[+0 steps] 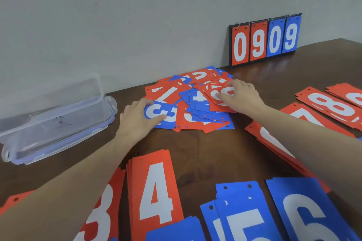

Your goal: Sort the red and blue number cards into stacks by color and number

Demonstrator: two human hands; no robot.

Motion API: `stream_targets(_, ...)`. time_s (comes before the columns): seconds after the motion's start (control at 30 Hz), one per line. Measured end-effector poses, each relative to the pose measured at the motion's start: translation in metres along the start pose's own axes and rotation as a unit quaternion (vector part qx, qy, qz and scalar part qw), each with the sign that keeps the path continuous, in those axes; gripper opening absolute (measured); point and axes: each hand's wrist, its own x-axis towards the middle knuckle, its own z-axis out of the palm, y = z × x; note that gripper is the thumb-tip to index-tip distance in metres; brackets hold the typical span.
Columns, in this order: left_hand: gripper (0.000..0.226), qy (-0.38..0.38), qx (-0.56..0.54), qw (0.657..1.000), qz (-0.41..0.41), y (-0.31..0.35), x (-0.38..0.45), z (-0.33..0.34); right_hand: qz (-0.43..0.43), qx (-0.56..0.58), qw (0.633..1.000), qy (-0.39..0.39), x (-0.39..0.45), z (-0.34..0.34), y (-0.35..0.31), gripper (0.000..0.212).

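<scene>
**Both hands in the mixed pile, sorted stacks around you**

Nearest you, along the near edge of the table (205, 154), sit five sorted stacks: red 3 stack (101, 213), red 4 stack (155, 191), blue 5 stack (241, 219), blue 6 stack (309, 215), and a blue stack (176, 230) cut off by the frame, its number unreadable. Toward the right edge lie four more red stacks; only the red 8 stack (333, 106) reads clearly, and your right forearm hides part of two others.

Your left hand (137, 119) pinches a blue 3 card (162, 116) at the near left of the mixed pile (195, 101), thumb on top. Your right hand (239, 96) lies flat, fingers spread, on a red card (219, 97); whether it grips, you cannot tell.

One clear plastic box (54, 117) stands at the left edge, one scoreboard (265, 40) against the wall. Bare wood lies open between pile and near stacks.
</scene>
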Motion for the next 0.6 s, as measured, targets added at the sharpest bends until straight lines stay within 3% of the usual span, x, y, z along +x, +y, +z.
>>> stream_targets(0.1, 0.049, -0.01, -0.008, 1.0, -0.002, -0.001, 0.001, 0.0, 0.035, -0.017, 0.998, -0.043, 0.006, 0.008, -0.002, 0.092)
stream_targets(0.43, 0.064, 0.003, -0.092, 0.995, 0.024, 0.001, -0.004, -0.007, -0.05, 0.034, 0.992, -0.108, -0.01, -0.006, -0.005, 0.091)
stream_targets(0.6, 0.074, 0.007, -0.13, 0.991, 0.009, 0.003, -0.006, -0.008, -0.02, -0.022, 0.995, -0.098, -0.016, -0.009, -0.005, 0.105)
